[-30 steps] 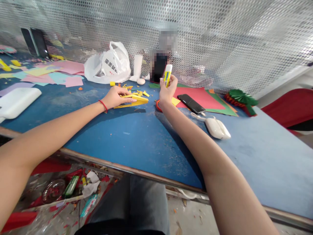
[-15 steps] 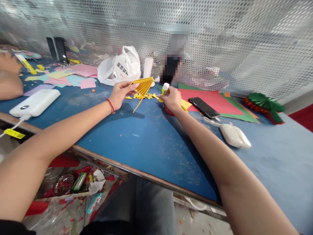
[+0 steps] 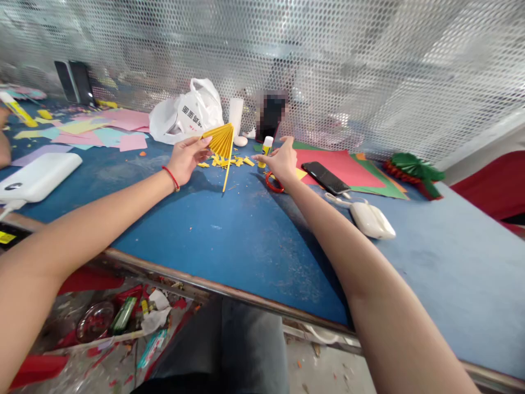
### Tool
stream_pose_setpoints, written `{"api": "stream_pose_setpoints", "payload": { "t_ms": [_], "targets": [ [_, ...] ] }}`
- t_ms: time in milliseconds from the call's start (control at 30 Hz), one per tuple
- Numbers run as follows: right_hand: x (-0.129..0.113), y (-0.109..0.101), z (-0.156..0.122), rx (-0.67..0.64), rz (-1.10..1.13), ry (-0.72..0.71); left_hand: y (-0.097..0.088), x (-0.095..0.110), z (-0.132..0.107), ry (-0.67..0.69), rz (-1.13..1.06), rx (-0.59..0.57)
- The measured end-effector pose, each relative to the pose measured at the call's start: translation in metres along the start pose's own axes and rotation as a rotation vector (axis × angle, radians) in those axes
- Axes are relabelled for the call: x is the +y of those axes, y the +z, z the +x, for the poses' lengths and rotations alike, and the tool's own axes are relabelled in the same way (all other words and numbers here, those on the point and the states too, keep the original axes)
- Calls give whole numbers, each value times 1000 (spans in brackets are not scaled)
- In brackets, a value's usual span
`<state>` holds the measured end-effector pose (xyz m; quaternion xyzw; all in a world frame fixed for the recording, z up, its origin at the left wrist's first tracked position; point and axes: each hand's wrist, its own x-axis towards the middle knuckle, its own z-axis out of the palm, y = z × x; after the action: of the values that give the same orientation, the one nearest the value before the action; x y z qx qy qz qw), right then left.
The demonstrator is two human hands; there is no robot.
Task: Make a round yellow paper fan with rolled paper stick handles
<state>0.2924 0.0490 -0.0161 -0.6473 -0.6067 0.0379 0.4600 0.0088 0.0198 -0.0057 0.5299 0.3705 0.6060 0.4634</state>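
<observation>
My left hand (image 3: 185, 158) grips a pleated yellow paper fan (image 3: 222, 141) and holds it upright over the blue table (image 3: 229, 230), its lower tip near the surface. A red string bracelet is on that wrist. My right hand (image 3: 281, 160) hovers with fingers spread just beside a white and yellow glue stick (image 3: 266, 148) that stands on the table; the hand holds nothing. Yellow paper scraps (image 3: 229, 161) lie between the two hands. A red ring-shaped thing (image 3: 274, 183) lies under my right wrist.
A white plastic bag (image 3: 186, 115), a white tube (image 3: 235, 115) and a propped phone (image 3: 270, 116) stand by the mesh wall. Red and green paper (image 3: 348, 161), a black phone (image 3: 331, 178), a white mouse-like device (image 3: 371, 219), a power bank (image 3: 39, 176), pastel sheets (image 3: 98, 128).
My left hand lifted the yellow fan off the table and stood it upright. My right hand lowered the glue stick, set it standing on the table and let go, fingers now spread.
</observation>
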Motion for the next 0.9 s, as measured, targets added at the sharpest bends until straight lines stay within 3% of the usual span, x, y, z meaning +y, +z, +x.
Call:
{"api": "stream_pose_setpoints", "payload": {
  "t_ms": [100,167,233,333,400,500,700,900],
  "targets": [
    [-16,-10,3,201,71,-41,2,2,-1,2,-70,66],
    [-35,-8,-5,231,211,-85,2,2,-2,-1,-120,79],
    [-56,4,-25,128,429,-84,2,2,-2,-1,-142,58],
    [-79,29,-64,-240,730,-53,0,1,-1,-8,-115,-1],
    [-83,39,-83,-388,796,-22,-2,1,-1,-16,-89,-26],
    [-77,38,-91,-363,735,-14,-10,-1,5,-25,-44,-44],
    [-60,14,-74,-220,388,-198,-42,-7,28,11,-81,-138],
    [-66,3,-75,-215,4,-271,-58,-1,38,25,-130,-46]
  ]
}}
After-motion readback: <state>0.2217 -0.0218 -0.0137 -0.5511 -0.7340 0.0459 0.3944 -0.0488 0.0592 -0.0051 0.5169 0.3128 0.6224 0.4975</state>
